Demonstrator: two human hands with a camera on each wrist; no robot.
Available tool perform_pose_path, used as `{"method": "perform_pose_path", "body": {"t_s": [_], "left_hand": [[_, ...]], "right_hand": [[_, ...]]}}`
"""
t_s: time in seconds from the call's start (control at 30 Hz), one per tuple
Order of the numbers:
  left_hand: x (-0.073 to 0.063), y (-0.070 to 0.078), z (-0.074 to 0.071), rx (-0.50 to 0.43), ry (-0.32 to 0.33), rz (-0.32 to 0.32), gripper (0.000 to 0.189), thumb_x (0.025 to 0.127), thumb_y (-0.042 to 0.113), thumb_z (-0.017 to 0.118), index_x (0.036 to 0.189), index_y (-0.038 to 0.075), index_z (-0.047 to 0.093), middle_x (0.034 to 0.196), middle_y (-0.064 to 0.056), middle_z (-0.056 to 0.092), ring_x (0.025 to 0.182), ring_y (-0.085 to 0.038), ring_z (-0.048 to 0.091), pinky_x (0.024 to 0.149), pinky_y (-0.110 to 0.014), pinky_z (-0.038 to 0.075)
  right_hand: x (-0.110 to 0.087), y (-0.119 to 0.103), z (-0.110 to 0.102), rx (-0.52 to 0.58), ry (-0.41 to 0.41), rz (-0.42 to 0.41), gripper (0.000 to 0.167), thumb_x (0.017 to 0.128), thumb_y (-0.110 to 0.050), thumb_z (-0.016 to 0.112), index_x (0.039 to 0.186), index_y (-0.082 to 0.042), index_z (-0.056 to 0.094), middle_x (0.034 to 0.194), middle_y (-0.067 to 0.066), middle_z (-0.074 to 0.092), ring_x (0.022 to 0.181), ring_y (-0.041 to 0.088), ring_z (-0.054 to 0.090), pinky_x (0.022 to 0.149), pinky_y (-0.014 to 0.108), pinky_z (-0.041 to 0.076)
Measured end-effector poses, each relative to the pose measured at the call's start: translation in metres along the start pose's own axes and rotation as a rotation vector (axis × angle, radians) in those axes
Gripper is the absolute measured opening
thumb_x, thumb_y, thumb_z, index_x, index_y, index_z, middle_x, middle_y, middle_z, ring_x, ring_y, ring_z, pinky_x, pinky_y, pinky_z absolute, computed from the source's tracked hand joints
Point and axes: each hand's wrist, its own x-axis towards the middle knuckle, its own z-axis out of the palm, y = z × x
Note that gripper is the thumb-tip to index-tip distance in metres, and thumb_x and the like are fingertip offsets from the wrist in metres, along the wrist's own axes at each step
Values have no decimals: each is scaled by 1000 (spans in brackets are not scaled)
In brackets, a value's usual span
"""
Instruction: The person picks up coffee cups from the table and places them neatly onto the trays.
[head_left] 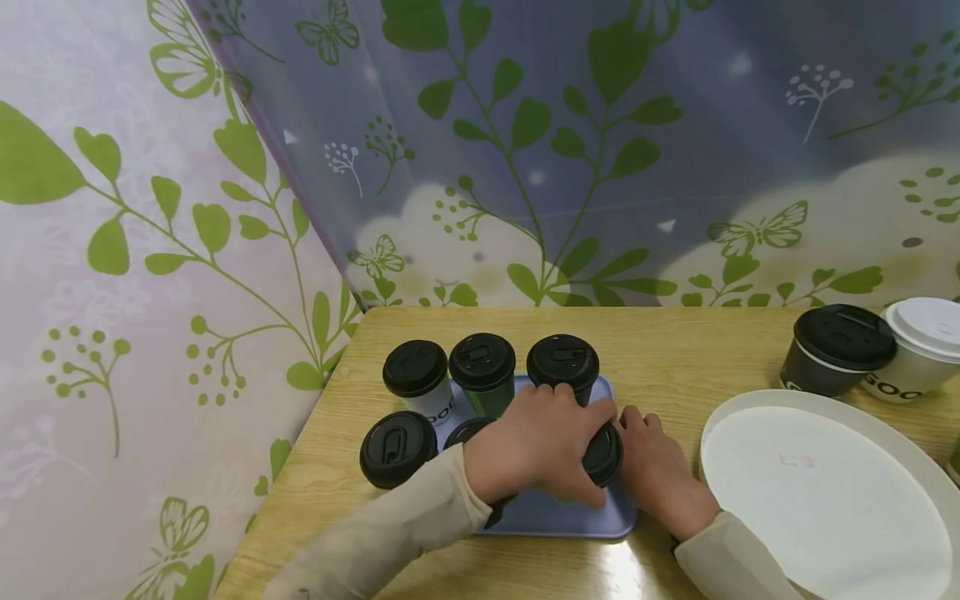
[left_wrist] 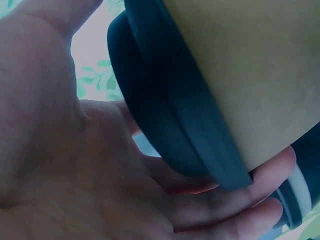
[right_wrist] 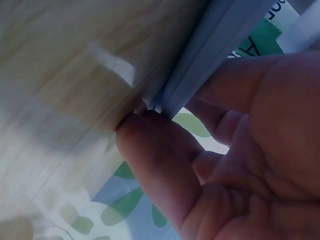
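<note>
Pale wood-grain forms the tabletop [head_left: 667, 358], on which a blue tray [head_left: 555, 518] carries a group of lidded cups. Left hand [head_left: 536, 446]: grasping the tan cup [head_left: 603, 457], fingers and thumb curved round its black lid and upper body, as the left wrist view confirms. Position of the tan cup: by the tray's right edge, forward of the back row; whether its base touches the tray cannot be told, being hidden. Right hand [head_left: 660, 467]: at the tray's right edge, gripping the rim between thumb and bent fingers, one fingertip down at the wood.

Back row, from the tray's back-left corner toward its back-right corner: a white cup [head_left: 426, 379] with lettering, a green cup [head_left: 483, 379] and a dark cup [head_left: 564, 362], all black-lidded. Front-left corner: a black-lidded cup [head_left: 397, 450], its body hidden under the lid. Beside it, a further black lid [head_left: 468, 430] shows only in part behind the left wrist.

Well to the right, a white round tray [head_left: 832, 500] lies on the tabletop. Behind it, nearer the tabletop's back edge, stand a black cup [head_left: 832, 350] and a white-lidded cup [head_left: 918, 354], just beside one another. Leaf-printed fabric [head_left: 540, 167] hangs beyond that edge.
</note>
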Motion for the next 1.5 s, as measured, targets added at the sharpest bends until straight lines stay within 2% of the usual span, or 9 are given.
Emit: {"method": "perform_pose_path", "body": {"t_s": [0.23, 0.6, 0.93, 1.13, 1.27, 1.5], "left_hand": [[2, 2, 6, 37, -2, 16, 70, 77, 58, 78, 136, 28, 54, 103, -8, 63, 94, -24, 63, 82, -39, 51], [4, 1, 13, -13, -32, 36, 75, 77, 57, 80, 140, 29, 52, 105, -8, 64, 95, -23, 62, 82, -40, 50], [4, 0, 18, -57, -29, 72, 77, 74, 55, 84, 137, 25, 50, 102, -8, 62, 91, -23, 63, 83, -40, 50], [6, -3, 18, -105, -59, 67, 78, 75, 51, 84, 140, 27, 49, 104, -8, 61, 92, -23, 62, 86, -40, 49], [7, -4, 17, -131, -85, 62, 80, 77, 50, 83, 144, 27, 47, 108, -9, 61, 95, -24, 62, 89, -41, 49], [10, -7, 19, -152, -88, 62, 81, 78, 51, 83, 146, 26, 46, 108, -8, 61, 93, -22, 60, 88, -40, 49]], "right_hand": [[0, -1, -1, -8, -16, 4, 18, 100, -5, 58, 116, 1, 61, 103, 20, 50, 90, 40, 53, 60, 53, 55], [-1, 1, 1, -11, 1, -24, 15, 96, -4, 62, 111, -1, 63, 99, 19, 50, 88, 40, 52, 59, 52, 53], [-2, 1, 1, -13, 27, -32, 13, 95, -3, 63, 108, 0, 63, 98, 18, 50, 87, 39, 52, 58, 51, 53], [-1, 1, 1, -28, 11, -27, 14, 96, -3, 63, 110, -1, 64, 98, 19, 50, 87, 39, 52, 59, 51, 53], [-1, 0, 1, -25, 28, -31, 14, 96, -2, 62, 110, -2, 64, 97, 19, 50, 86, 39, 53, 57, 52, 53], [-2, 0, 1, -25, 50, -43, 14, 95, -2, 62, 109, -2, 62, 97, 18, 50, 85, 39, 52, 57, 52, 53]]}}
